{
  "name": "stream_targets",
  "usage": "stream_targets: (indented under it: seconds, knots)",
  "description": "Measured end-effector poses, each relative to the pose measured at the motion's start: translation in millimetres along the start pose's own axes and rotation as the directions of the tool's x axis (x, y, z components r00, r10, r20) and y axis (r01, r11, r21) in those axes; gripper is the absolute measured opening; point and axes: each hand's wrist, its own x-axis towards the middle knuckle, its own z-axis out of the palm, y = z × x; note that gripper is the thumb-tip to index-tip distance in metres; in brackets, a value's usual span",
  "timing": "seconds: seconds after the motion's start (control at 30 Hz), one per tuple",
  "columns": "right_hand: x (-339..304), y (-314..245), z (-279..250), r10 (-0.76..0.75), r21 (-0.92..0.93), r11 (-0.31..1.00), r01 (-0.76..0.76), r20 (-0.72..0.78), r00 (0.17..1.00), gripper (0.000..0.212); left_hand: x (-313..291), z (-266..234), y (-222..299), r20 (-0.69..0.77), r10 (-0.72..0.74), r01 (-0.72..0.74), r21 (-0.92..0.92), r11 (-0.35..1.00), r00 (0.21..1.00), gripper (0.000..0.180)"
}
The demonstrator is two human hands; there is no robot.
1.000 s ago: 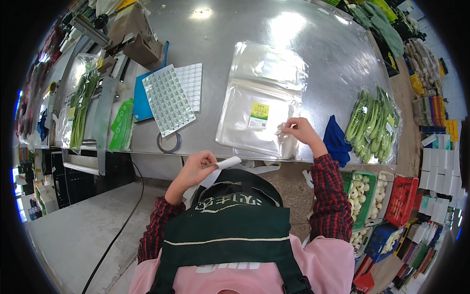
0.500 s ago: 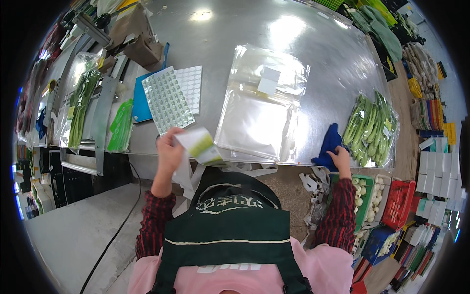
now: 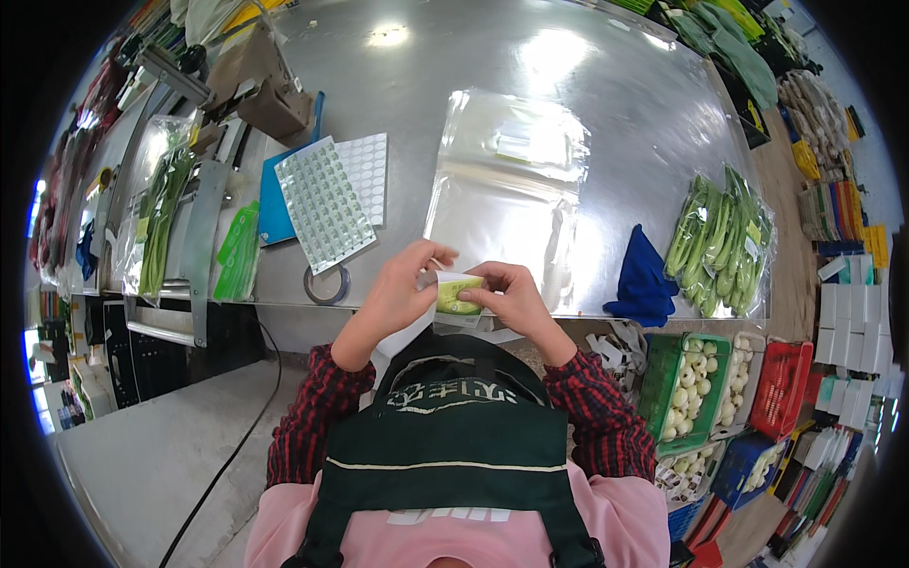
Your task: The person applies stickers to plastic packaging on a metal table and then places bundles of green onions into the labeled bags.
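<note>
In front of my chest, at the table's near edge, both hands meet at a small green-and-white label (image 3: pixel 458 295) with a white strip of paper hanging below it. My left hand (image 3: pixel 402 289) is closed on the label's left side, its fingers curled. From the other side my right hand (image 3: pixel 514 295) pinches it, thumb lying on the green face. Just beyond the hands lies a stack of clear plastic bags (image 3: pixel 502 218). Left of my left hand, a roll of tape (image 3: pixel 308 286) rests at the edge.
Sheets of round stickers (image 3: pixel 327 204) lie on a blue folder (image 3: pixel 275 204) at left, near green tags (image 3: pixel 235 251) and a sealing machine (image 3: pixel 204 237). To the right are a blue cloth (image 3: pixel 646 279) and bagged leafy greens (image 3: pixel 718 246). Crates of white vegetables (image 3: pixel 691 383) stand below.
My right hand has left the blue cloth and come to the label. My left hand has moved right with it, uncovering the tape roll. The white card on the bags no longer shows there.
</note>
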Motion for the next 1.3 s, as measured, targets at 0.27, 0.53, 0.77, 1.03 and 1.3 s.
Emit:
stream_targets:
  seconds: [0.27,0.53,0.77,1.03,1.3]
  knots:
    - [30.9,-15.4,-35.9,-0.331,-0.411,0.887,0.211,-0.248,0.91,0.008,-46.8,-3.1,-25.8,0.267,-0.382,0.41,-0.058,0.91,0.885,0.033]
    - [46.8,22.8,-55.5,-0.194,-0.816,0.564,-0.128,-0.281,0.94,0.062,-68.6,1.1,-42.9,0.283,-0.458,0.505,-0.12,0.854,0.842,0.009]
    - [13.0,76.9,-130.8,-0.126,-0.741,0.671,0.021,-0.086,0.988,0.028,-73.1,3.3,-48.5,0.277,-0.372,0.445,-0.28,0.851,0.886,0.009]
    - [36.8,29.6,-164.5,-0.193,-0.242,0.965,0.103,-0.384,0.903,0.017,-53.1,-4.7,-35.8,0.259,-0.277,0.312,-0.105,0.944,0.925,0.018]
    - [-3.7,-13.6,-3.7,-0.082,-0.244,0.965,0.1,0.084,0.993,0.031,-23.9,2.4,-39.7,0.092,-0.176,0.175,0.027,0.984,0.98,0.029]
